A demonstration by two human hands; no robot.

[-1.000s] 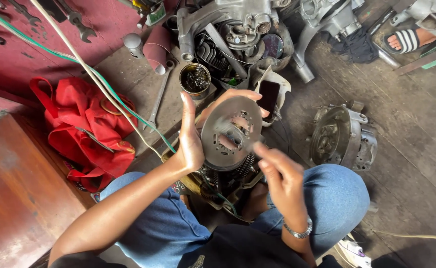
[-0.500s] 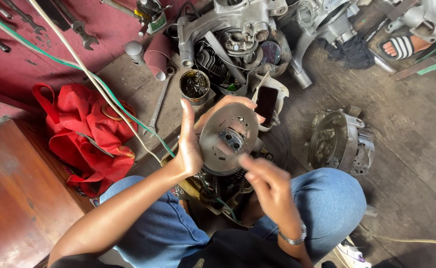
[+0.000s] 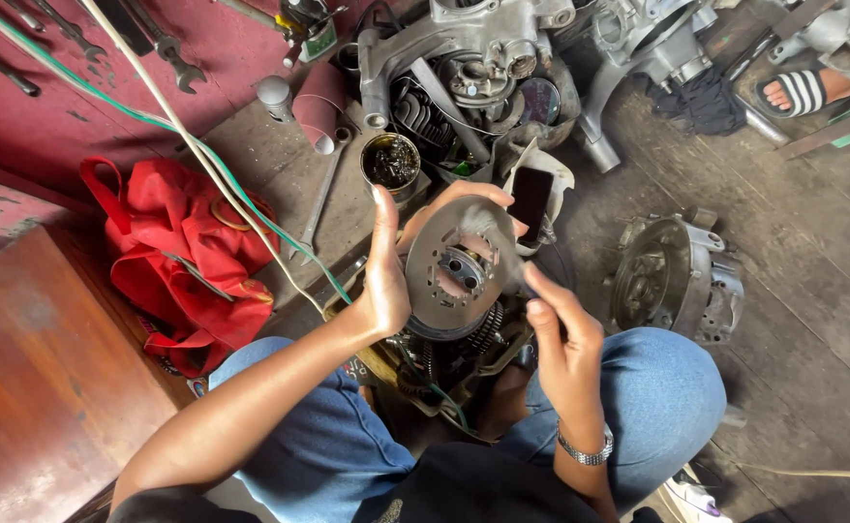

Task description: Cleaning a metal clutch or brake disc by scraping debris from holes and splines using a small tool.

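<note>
My left hand [image 3: 386,281] holds a round grey metal disc [image 3: 441,302] upright by its left edge, fingers wrapped round its top rim. The disc has a hub and several holes in its middle. My right hand [image 3: 565,339] is pinched on a small tool [image 3: 499,244], blurred by motion, whose tip lies against the disc's face; it looks like a brush. Both hands hover over an oily engine part [image 3: 459,363] between my knees. A small tin of dark liquid [image 3: 391,160] stands just beyond the disc.
A red cloth bag [image 3: 183,252] lies left, beside a brown wooden board [image 3: 38,387]. A spanner [image 3: 320,199], a phone [image 3: 530,203] and an engine block [image 3: 473,68] sit ahead. An engine cover [image 3: 677,276] rests right. Another person's sandalled foot [image 3: 798,92] shows top right.
My right hand has moved up and closer to the disc, and the tool's tip now sweeps over its face. My left hand keeps the disc in much the same place.
</note>
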